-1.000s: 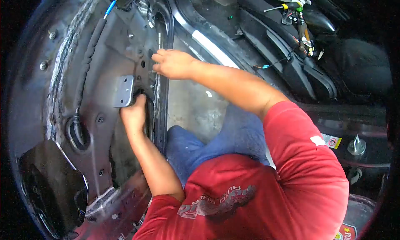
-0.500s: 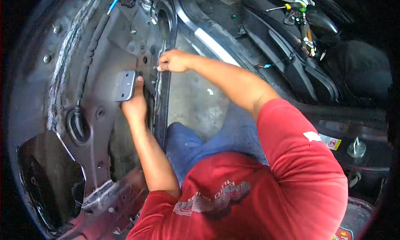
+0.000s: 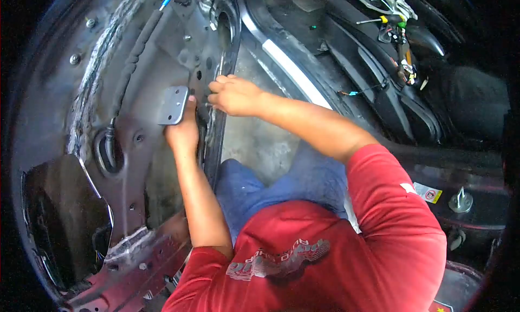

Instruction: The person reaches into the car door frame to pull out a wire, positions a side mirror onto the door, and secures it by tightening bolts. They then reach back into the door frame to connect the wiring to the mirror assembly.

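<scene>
My left hand (image 3: 183,132) grips a flat grey metal plate (image 3: 174,106) with rounded corners and several holes. The thumb lies along the plate's right edge, and the other fingers are hidden behind it. Plate and hand are at the inner side of a stripped car door (image 3: 162,68). At the edge of that door, my right hand (image 3: 236,96) has its fingers curled together, their tips beside a small metal stub at the edge. I cannot tell what is pinched in them.
A foam-wrapped cable (image 3: 132,63) runs down the door beside a line of grey sealant (image 3: 97,68). To the right lies a detached black trim panel (image 3: 374,68), bearing a yellow-handled screwdriver (image 3: 387,19) and wiring. The door sill (image 3: 295,71) runs between.
The view has shifted slightly, so the door appears further right. My right hand has turned, its knuckles now more on top and its fingers more curled. My left hand still grips the plate.
</scene>
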